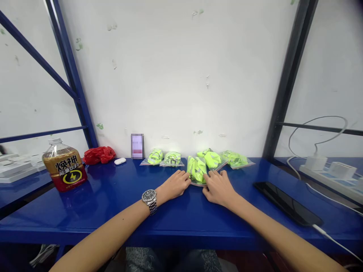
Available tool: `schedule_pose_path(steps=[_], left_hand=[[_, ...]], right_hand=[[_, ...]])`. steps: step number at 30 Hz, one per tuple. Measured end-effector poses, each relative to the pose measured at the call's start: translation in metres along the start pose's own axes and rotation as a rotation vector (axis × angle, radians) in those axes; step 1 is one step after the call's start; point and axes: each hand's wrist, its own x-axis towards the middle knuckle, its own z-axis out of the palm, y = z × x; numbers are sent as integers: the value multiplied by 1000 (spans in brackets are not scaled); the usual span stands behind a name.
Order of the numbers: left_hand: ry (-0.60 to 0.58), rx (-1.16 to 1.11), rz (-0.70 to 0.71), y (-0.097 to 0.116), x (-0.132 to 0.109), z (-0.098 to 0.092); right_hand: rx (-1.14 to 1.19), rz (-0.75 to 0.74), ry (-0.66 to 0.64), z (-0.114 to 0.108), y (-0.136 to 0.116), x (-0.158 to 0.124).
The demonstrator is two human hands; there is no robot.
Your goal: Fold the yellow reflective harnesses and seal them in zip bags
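A clear plastic bag with a folded neon-yellow reflective vest (197, 169) inside lies on the blue table in front of me. My left hand (177, 184), below a wristwatch (149, 196), is closed at the bag's left edge. At its lower right edge, my right hand (217, 187) has its fingers curled on the plastic. The fingertips of both hands are partly hidden. Just behind, another bagged vest (212, 159) touches or overlaps the held one; I cannot tell which.
More bagged vests (171, 158) lie along the wall. To the left are a drink bottle (65, 166), a red plastic bag (99, 154), a white case (120, 161) and an upright phone (137, 146). On the right lie a charging phone (287, 203) and a power strip (334, 181).
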Motion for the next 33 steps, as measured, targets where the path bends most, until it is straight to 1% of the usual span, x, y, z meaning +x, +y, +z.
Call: schedule_pose_path(steps=[2,6,7,9,12,16,19,23,24,26,28,29,31,33], left_hand=[[-5,-11,-90,-2,3,6],[8,-22,-325,-7,6,14],[21,-27,-372,-6,5,16],[36,-51,-423,-4,2,18],[19,-99,-431,-2,-1,19],[15,-119,-433,-2,-3,18],[18,-134,-441,-3,-3,18],[4,-159,-450,-4,-5,20],[0,-162,-453,-4,-5,21],[0,-162,-459,-5,-5,22],[9,-162,-455,-6,-5,23],[16,-163,-451,-6,-5,23],[32,-167,-441,-5,-5,22],[53,-174,-428,-4,-5,21]], right_hand=[[10,46,17,7,-5,7],[-14,61,22,22,-3,44],[-16,76,16,26,-1,52],[-15,105,8,34,0,66],[-14,127,11,41,0,73],[12,131,38,38,5,66],[36,130,43,35,18,57],[-92,177,62,39,41,48],[-115,196,50,40,46,46],[-120,251,-14,43,52,45],[-97,337,-76,41,54,46],[-87,378,-86,39,53,47],[-66,422,-72,32,49,48],[-42,429,-49,23,44,49]])
